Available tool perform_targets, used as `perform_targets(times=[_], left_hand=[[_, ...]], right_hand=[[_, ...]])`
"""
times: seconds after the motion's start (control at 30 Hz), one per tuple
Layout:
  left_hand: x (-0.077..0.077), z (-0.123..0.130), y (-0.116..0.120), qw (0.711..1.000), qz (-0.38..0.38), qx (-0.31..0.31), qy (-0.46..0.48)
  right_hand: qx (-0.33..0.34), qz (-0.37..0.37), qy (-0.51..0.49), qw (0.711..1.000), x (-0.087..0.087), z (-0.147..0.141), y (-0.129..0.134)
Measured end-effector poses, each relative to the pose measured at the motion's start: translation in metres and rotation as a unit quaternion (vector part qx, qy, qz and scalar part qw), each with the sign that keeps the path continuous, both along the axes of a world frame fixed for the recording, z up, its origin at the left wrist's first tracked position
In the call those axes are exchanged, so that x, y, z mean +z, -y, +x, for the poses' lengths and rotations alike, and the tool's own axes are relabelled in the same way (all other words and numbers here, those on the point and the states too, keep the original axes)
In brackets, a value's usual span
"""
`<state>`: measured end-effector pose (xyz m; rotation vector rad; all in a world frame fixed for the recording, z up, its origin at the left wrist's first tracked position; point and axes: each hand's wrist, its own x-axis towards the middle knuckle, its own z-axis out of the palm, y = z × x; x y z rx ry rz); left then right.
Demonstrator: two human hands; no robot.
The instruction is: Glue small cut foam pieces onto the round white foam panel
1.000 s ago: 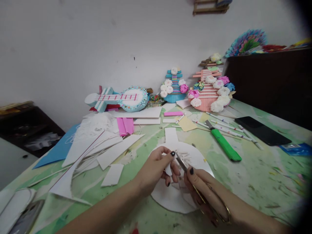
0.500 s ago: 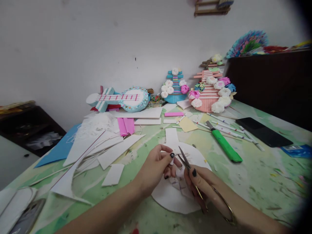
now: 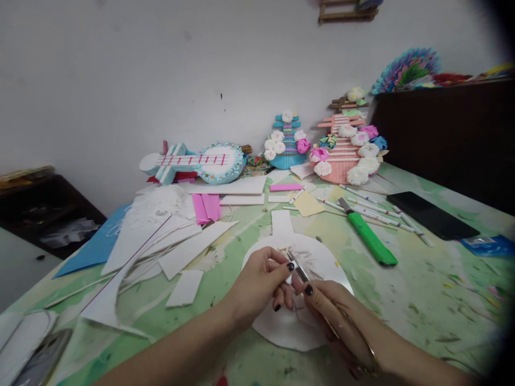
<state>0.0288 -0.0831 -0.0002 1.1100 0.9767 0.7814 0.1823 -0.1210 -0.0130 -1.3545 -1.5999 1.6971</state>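
Right hand: this hand (image 3: 333, 305) has its fingers closed around gold-handled scissors (image 3: 301, 273), with the thumb on top; the blades point away, toward the left fingertips.
Left hand: thumb and forefinger of this hand (image 3: 267, 281) are pinching a small white piece (image 3: 288, 280), mostly hidden by the fingers; the other fingers are curled below it.
Banjo-shaped board: the white board (image 3: 277, 327) lies flat beneath both hands, its neck (image 3: 282, 221) reaching beyond the left fingertips.
Snippets cut: a loose pile of thin white bits (image 3: 306, 257) lies on the board just beyond the fingertips, so I judge that a good amount is done.
Pieces left: at least the pinched one seems unfinished; how many more, I cannot tell.
Board surface: plain white, with no strings or flowers that I can see; the bits look loose, not fixed.
Offcut: a white rectangle (image 3: 185, 288) lies to the left of the left fingers.
Green cutter: the knife (image 3: 372, 238) rests beyond the right fingers, farther right.
Model instruments: far beyond the fingers, a light-blue banjo (image 3: 217, 161) already has its strings, and a pink one (image 3: 340, 169) has strings and paper flowers.
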Motion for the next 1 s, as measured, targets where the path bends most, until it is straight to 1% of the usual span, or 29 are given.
perform_targets(times=[0.17,0.27,0.33,0.4,0.43,0.47,0.5,0.57,0.6,0.63,0.7,0.73,0.77,0.83,0.9,1.0], left_hand=[[-0.001,-0.002,-0.005,0.999,-0.004,0.033,0.020],[-0.004,-0.011,-0.018,0.994,0.039,0.098,0.014],[-0.007,-0.019,-0.029,0.985,0.085,0.148,-0.022],[-0.009,-0.027,-0.039,0.972,0.124,0.168,-0.107],[-0.009,-0.031,-0.043,0.958,0.151,0.171,-0.175],[-0.010,-0.035,-0.047,0.934,0.184,0.172,-0.254],[-0.010,-0.038,-0.049,0.902,0.217,0.169,-0.333],[-0.013,-0.044,-0.053,0.835,0.252,0.141,-0.468],[-0.015,-0.047,-0.054,0.811,0.248,0.117,-0.517],[-0.017,-0.050,-0.054,0.794,0.235,0.092,-0.554],[-0.022,-0.054,-0.054,0.775,0.215,0.053,-0.592],[-0.024,-0.056,-0.054,0.773,0.212,0.044,-0.597],[-0.026,-0.058,-0.053,0.776,0.213,0.041,-0.592],[-0.027,-0.059,-0.051,0.794,0.210,0.035,-0.569],[-0.028,-0.059,-0.049,0.810,0.203,0.036,-0.549],[-0.029,-0.057,-0.050,0.821,0.203,0.050,-0.532]], right_hand=[[-0.023,-0.009,-0.012,1.000,-0.002,-0.003,-0.004],[-0.046,0.004,-0.003,0.999,-0.001,0.002,-0.013],[-0.091,0.047,0.025,0.994,0.003,0.012,-0.022],[-0.159,0.133,0.065,0.976,0.008,0.026,-0.032],[-0.188,0.184,0.092,0.960,0.010,0.034,-0.037],[-0.210,0.234,0.133,0.940,0.012,0.042,-0.043],[-0.224,0.272,0.188,0.917,0.012,0.049,-0.049],[-0.243,0.311,0.309,0.865,0.009,0.061,-0.060],[-0.248,0.320,0.360,0.841,0.006,0.065,-0.065],[-0.242,0.325,0.401,0.822,0.002,0.068,-0.070],[-0.221,0.333,0.460,0.793,-0.006,0.070,-0.076],[-0.210,0.333,0.479,0.785,-0.010,0.069,-0.078],[-0.201,0.333,0.494,0.778,-0.012,0.068,-0.080],[-0.186,0.329,0.508,0.774,-0.014,0.066,-0.080],[-0.172,0.322,0.507,0.781,-0.014,0.065,-0.079],[-0.161,0.317,0.488,0.797,-0.011,0.063,-0.077]])
